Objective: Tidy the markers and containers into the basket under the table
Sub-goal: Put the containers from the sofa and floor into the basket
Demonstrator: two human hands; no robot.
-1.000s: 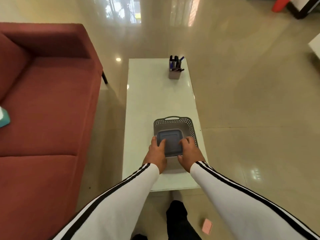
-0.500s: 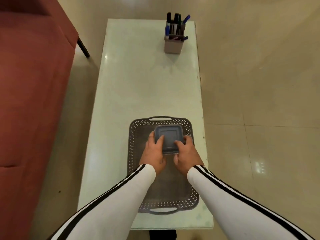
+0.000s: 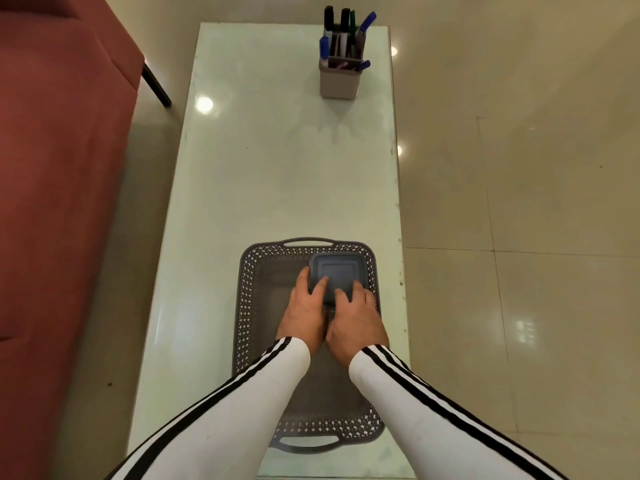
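A grey perforated basket (image 3: 246, 306) with handles lies at the near end of the pale glass table (image 3: 277, 168). Inside it, at the far right corner, is a dark grey square lidded container (image 3: 341, 271). My left hand (image 3: 304, 313) grips the container's left near side, thumb on the edge and fingers on the lid. My right hand (image 3: 356, 320) holds its right near side the same way. A grey pen holder (image 3: 338, 81) stands at the table's far right, with several markers (image 3: 344, 26) upright in it.
A red sofa (image 3: 52, 168) runs along the left of the table, one dark leg (image 3: 156, 85) showing. Beige floor tiles (image 3: 519, 202) lie to the right. My white striped sleeves cross the basket's near half.
My view has moved forward and down over the table. Both hands have carried the container toward the basket's far right corner, staying on it.
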